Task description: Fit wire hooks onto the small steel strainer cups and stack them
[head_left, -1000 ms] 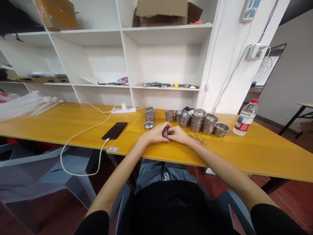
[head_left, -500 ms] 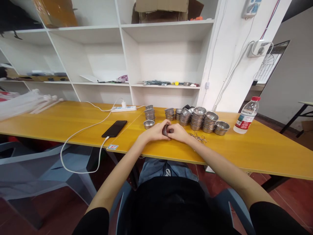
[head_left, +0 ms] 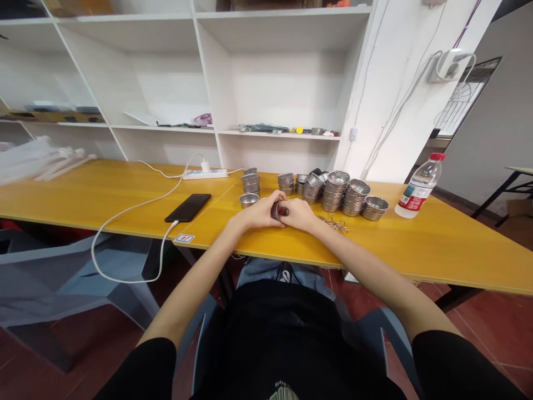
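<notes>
Between my two hands, a small metal strainer cup (head_left: 275, 211) is tipped on its side above the yellow table. My left hand (head_left: 261, 213) wraps round its outer side. The fingers of my right hand (head_left: 300, 214) are closed at the cup's open mouth; whether they pinch a small part there is hidden. To the right of my right hand lies a loose pile of thin bent wire pieces (head_left: 334, 224). One open strainer cup (head_left: 249, 200) sits just beyond my left hand.
Stacks of perforated strainer cups (head_left: 333, 191) stand along the back, with another stack (head_left: 250, 182) at left. A water bottle (head_left: 420, 186) stands at right. A black phone (head_left: 188, 208) with a white cable lies left, near a power strip (head_left: 205, 174). White shelves (head_left: 278, 136) rise behind.
The view has tilted down and swung slightly, so everything sits a little higher and further left. Both hands keep nearly the same hold on the strainer cup.
</notes>
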Demonstrator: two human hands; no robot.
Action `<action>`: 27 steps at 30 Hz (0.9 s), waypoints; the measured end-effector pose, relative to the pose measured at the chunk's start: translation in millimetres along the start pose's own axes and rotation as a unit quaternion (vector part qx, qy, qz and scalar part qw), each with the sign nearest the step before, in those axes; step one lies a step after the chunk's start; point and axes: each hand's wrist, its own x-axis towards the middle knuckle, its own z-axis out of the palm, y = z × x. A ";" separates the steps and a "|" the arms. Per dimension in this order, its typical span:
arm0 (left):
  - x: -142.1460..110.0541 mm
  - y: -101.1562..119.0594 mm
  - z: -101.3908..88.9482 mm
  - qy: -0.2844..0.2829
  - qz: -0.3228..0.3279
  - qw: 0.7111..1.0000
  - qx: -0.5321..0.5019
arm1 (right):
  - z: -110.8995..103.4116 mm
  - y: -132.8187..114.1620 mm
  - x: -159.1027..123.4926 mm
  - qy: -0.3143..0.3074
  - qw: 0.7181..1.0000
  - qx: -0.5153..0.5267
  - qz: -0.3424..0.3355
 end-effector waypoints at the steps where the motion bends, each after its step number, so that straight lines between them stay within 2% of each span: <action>1: -0.3 0.1 0.1 0.001 0.001 1.000 -0.003 | 0.2 0.3 0.5 0.003 1.000 -0.011 -0.001; 5: -0.5 1.0 -0.3 -0.002 0.001 1.000 -0.005 | -0.1 4.8 2.1 0.010 1.000 -0.014 -0.018; 9: 0.3 2.4 -1.4 -0.006 0.002 1.000 -0.002 | -0.8 10.5 2.8 -0.005 0.994 0.077 -0.079; 12: 0.7 4.1 -1.8 -0.005 0.000 1.000 0.006 | -0.6 12.2 2.7 -0.013 0.982 0.161 -0.097; 18: 0.9 5.0 -3.7 0.003 -0.018 0.999 0.035 | -2.3 9.8 3.5 -0.054 0.929 0.366 -0.011; 24: 1.3 4.2 -6.1 0.015 -0.022 0.999 0.035 | -8.1 13.3 8.5 -0.080 0.885 0.457 0.038; 27: 1.6 5.2 -5.1 0.018 -0.020 0.999 0.040 | -8.7 17.4 9.7 -0.051 0.886 0.458 0.046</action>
